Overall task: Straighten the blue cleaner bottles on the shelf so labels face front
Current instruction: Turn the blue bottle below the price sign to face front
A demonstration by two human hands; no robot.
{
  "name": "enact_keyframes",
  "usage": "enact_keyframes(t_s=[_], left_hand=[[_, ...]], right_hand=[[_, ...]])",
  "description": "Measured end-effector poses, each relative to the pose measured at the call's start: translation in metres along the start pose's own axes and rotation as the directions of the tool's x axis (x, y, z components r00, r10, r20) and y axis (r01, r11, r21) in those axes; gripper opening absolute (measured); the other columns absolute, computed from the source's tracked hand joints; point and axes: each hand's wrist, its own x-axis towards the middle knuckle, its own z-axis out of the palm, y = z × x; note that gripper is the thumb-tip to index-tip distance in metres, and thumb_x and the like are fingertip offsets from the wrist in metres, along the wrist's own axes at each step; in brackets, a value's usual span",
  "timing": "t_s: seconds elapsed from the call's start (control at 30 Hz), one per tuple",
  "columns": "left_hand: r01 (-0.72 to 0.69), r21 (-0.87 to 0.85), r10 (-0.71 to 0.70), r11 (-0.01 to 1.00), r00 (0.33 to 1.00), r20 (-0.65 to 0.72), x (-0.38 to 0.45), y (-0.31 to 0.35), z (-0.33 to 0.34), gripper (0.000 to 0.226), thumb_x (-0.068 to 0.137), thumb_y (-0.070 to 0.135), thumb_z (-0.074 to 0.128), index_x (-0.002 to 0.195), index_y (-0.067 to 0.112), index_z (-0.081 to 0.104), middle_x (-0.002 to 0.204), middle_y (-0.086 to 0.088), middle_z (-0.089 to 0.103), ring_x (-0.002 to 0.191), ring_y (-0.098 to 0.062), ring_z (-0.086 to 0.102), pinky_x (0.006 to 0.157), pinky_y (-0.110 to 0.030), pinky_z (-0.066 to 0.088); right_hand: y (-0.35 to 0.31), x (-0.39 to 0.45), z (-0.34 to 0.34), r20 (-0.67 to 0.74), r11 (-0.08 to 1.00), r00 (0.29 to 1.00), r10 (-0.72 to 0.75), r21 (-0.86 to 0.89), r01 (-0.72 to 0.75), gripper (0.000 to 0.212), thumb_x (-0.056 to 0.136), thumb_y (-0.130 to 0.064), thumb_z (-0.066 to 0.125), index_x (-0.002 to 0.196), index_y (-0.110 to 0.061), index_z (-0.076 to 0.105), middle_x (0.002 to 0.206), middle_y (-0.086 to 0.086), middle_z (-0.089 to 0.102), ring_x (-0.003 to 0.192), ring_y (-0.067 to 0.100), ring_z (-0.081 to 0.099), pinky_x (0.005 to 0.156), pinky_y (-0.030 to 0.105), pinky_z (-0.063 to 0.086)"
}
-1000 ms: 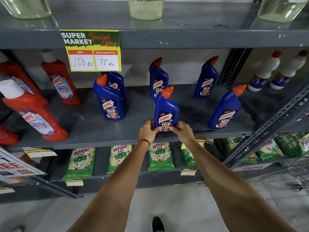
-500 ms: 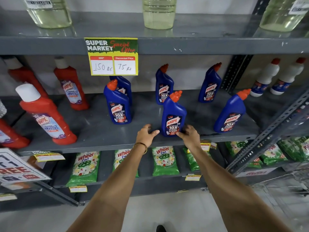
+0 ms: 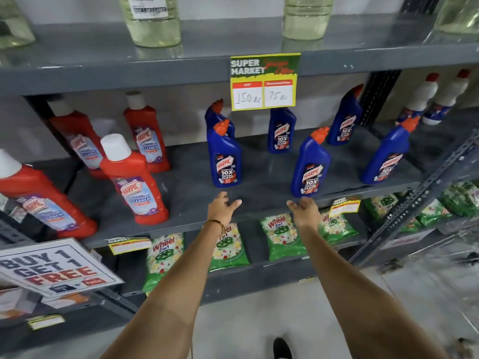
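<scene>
Several blue cleaner bottles with orange caps stand on the grey middle shelf (image 3: 197, 203). The front-left bottle (image 3: 225, 156) and front-middle bottle (image 3: 311, 168) show their labels forward; the front-right bottle (image 3: 386, 158) leans right. Behind them stand a bottle (image 3: 282, 130) partly hidden by the price sign, another (image 3: 346, 120) at the back right, and one (image 3: 215, 115) behind the front-left bottle. My left hand (image 3: 223, 207) is open just below the front-left bottle, touching nothing. My right hand (image 3: 303, 209) is open just below the front-middle bottle, apart from it.
Red cleaner bottles (image 3: 132, 180) fill the shelf's left part. A yellow price sign (image 3: 264, 81) hangs from the upper shelf. White bottles (image 3: 425, 99) stand at the far right. Green detergent packs (image 3: 282, 237) lie on the lower shelf. A "Buy 1 Get 1 Free" board (image 3: 54, 268) juts out lower left.
Both hands let go of the front-middle blue bottle and drew back and apart to the shelf edge. The view swung left, so the bottles now sit further right.
</scene>
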Motion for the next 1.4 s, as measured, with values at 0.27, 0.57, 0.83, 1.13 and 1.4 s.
enact_keyframes(t_s=[0.27, 0.57, 0.83, 1.13, 1.4], left_hand=[[0.023, -0.045, -0.027, 0.999, 0.996, -0.090, 0.019, -0.012, -0.027, 0.060, 0.083, 0.027, 0.065, 0.133, 0.003, 0.042, 0.133, -0.017, 0.055, 0.121, -0.028, 0.053, 0.105, -0.037, 0.042], [0.058, -0.064, -0.065, 0.996, 0.990, -0.125, 0.060, -0.002, -0.040, 0.068, 0.085, 0.031, 0.063, 0.140, 0.006, 0.033, 0.141, -0.016, 0.048, 0.129, -0.028, 0.047, 0.106, -0.036, 0.037], [0.025, -0.094, -0.031, 0.995, 0.997, -0.071, 0.084, 0.003, -0.039, 0.050, 0.081, 0.022, 0.068, 0.125, 0.005, 0.049, 0.126, -0.017, 0.060, 0.117, -0.031, 0.057, 0.103, -0.045, 0.044], [0.023, -0.093, -0.031, 0.995, 0.996, -0.088, 0.074, 0.007, -0.033, 0.051, 0.083, 0.022, 0.065, 0.128, 0.005, 0.048, 0.125, -0.016, 0.061, 0.115, -0.028, 0.057, 0.101, -0.040, 0.045], [0.002, -0.048, -0.006, 0.999, 0.996, -0.093, 0.036, 0.000, -0.028, 0.052, 0.082, 0.024, 0.066, 0.127, 0.005, 0.049, 0.127, -0.016, 0.060, 0.116, -0.030, 0.056, 0.100, -0.039, 0.046]], right_hand=[[-0.036, -0.014, 0.047, 0.004, 0.988, 0.999, -0.044, -0.145, 0.044, 0.047, 0.088, -0.024, 0.060, 0.129, -0.004, 0.048, 0.127, 0.019, 0.059, 0.117, 0.036, 0.054, 0.095, 0.040, 0.044], [-0.077, 0.018, 0.106, 0.328, 0.993, 0.943, -0.062, -0.075, 0.092, 0.057, 0.086, -0.028, 0.063, 0.135, -0.006, 0.045, 0.139, 0.014, 0.051, 0.126, 0.029, 0.050, 0.095, 0.032, 0.042], [-0.082, 0.052, 0.125, 0.561, 0.982, 0.816, -0.137, -0.033, 0.188, 0.035, 0.082, -0.029, 0.066, 0.112, -0.011, 0.061, 0.114, 0.010, 0.068, 0.104, 0.021, 0.063, 0.088, 0.034, 0.052], [-0.076, 0.052, 0.118, 0.611, 0.977, 0.778, -0.147, -0.035, 0.212, 0.037, 0.082, -0.032, 0.066, 0.113, -0.013, 0.060, 0.117, 0.011, 0.067, 0.107, 0.023, 0.062, 0.097, 0.040, 0.049], [-0.061, 0.023, 0.093, 0.597, 0.960, 0.781, -0.182, -0.064, 0.272, 0.039, 0.084, -0.030, 0.065, 0.115, -0.007, 0.059, 0.116, 0.013, 0.067, 0.107, 0.025, 0.062, 0.096, 0.042, 0.049]])
